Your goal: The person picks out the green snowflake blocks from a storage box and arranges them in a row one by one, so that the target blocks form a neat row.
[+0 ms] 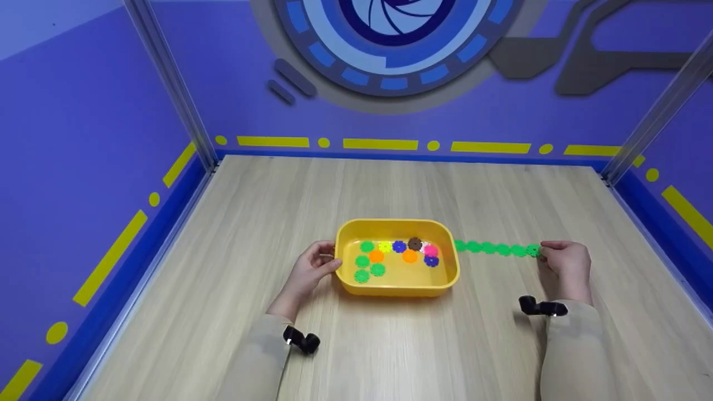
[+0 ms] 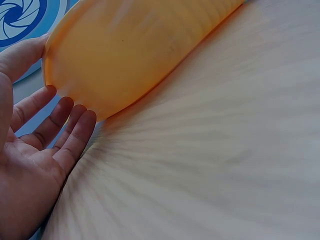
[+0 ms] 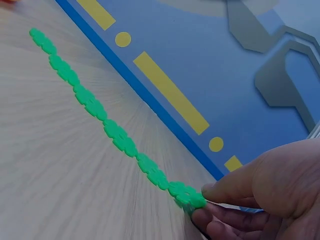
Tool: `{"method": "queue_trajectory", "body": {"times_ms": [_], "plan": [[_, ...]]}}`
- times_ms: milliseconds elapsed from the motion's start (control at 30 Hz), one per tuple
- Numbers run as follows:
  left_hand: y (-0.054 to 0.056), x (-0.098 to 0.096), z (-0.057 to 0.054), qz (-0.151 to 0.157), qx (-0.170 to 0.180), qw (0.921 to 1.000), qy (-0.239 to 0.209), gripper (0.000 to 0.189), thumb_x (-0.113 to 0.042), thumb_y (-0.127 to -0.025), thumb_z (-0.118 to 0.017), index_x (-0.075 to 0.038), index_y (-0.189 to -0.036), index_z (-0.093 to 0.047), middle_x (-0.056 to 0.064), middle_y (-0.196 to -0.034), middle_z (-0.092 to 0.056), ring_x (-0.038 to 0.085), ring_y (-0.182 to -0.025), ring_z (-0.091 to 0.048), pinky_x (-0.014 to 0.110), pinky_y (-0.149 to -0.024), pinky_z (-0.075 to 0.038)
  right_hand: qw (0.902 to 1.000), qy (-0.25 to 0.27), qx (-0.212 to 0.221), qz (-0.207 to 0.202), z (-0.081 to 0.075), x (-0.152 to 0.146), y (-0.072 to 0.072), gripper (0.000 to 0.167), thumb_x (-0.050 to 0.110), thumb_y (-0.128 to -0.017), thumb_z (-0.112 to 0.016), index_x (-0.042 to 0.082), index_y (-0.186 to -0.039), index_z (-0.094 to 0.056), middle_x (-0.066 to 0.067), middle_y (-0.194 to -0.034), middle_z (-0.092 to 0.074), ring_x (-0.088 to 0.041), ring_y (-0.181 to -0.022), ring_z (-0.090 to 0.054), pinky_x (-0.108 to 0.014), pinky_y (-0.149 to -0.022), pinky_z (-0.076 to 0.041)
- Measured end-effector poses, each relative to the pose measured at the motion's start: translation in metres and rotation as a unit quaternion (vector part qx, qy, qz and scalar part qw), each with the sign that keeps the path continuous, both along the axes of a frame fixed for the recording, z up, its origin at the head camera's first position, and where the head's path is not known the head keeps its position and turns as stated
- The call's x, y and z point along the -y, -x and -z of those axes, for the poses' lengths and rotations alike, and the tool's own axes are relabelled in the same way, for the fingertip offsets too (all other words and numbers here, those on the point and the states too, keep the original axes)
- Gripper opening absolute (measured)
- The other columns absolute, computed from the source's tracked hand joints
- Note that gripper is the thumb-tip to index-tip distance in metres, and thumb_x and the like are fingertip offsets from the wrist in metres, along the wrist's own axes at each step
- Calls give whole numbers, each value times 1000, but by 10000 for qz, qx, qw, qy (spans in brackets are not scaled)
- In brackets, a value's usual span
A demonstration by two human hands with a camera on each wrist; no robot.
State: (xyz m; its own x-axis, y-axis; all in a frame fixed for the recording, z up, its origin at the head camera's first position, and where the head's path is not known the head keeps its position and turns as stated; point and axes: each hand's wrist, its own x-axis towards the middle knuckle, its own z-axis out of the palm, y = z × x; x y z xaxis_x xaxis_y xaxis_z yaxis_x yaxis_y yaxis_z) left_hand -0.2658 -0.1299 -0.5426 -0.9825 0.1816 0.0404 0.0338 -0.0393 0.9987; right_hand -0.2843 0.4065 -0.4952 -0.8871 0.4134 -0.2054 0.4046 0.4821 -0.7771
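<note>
My left hand (image 1: 305,272) holds a yellow plastic bin (image 1: 401,281) by its left end, thumb at the rim. In the left wrist view its fingertips (image 2: 89,117) touch the bin's outer wall. Inside lie several interlocking plastic discs: green discs (image 1: 362,260) at the left, then orange, yellow, blue, brown and pink ones. To the right of the bin, a straight chain of green discs (image 1: 496,249) stretches over the table. My right hand (image 1: 569,268) pinches its right-end disc between thumb and fingers. In the right wrist view the chain (image 3: 120,137) runs diagonally away from that hand.
Everything stands on a wood-grain table (image 1: 267,211). A blue printed back wall (image 1: 234,89) and side walls enclose it, with metal posts (image 1: 172,78) at the corners. Black wrist cameras (image 1: 301,340) sit on both sleeves.
</note>
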Motion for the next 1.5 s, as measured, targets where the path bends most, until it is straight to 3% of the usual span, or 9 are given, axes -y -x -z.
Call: {"method": "queue_trajectory", "body": {"times_ms": [433, 600, 800, 1133, 1500], "plan": [[-1, 0, -2, 4, 38, 10000, 28, 47, -11, -94, -74, 0, -136, -56, 21, -132, -60, 15, -105, -62, 23, -87, -55, 9996, 46, -225, 161, 0, 3, -1, 42, 15, -99, -59, -8, -135, -61, 15, -72, -64, -1, -66, -59, -18, -59, -50], [0, 1, -1, -5, -33, 10000, 94, 47, -11, -94, -74, 1, -136, -56, 22, -131, -60, 15, -104, -62, 23, -86, -55, 9989, 196, -391, 164, -5, 8, -1, 42, 16, -99, -60, -7, -135, -62, 16, -81, -64, 4, -72, -61, -13, -66, -50], [0, 0, 0, 9, -27, 10000, 57, 46, -9, -94, -73, 2, -136, -55, 23, -128, -60, 14, -103, -63, 23, -86, -55, 9993, 195, -306, -104, -13, 15, -1, 45, 22, -103, -58, -2, -141, -59, 1, -105, -68, 4, -79, -64, -16, -72, -55], [0, 0, -1, 28, 21, 10000, -34, 47, -7, -94, -73, 2, -136, -56, 23, -129, -60, 15, -103, -62, 23, -85, -55, 9966, 284, -589, -497, -28, 26, -1, 48, 24, -103, -60, -4, -141, -57, 23, -83, -60, 10, -73, -63, -14, -72, -54], [0, 0, -1, 21, 7, 10000, -8, 47, -8, -94, -73, 2, -136, -55, 22, -127, -61, 14, -102, -63, 23, -84, -55, 9925, 259, -819, -869, -40, 44, -1, 49, 27, -103, -61, -2, -141, -57, 21, -90, -63, 9, -78, -63, -11, -74, -54]]}}
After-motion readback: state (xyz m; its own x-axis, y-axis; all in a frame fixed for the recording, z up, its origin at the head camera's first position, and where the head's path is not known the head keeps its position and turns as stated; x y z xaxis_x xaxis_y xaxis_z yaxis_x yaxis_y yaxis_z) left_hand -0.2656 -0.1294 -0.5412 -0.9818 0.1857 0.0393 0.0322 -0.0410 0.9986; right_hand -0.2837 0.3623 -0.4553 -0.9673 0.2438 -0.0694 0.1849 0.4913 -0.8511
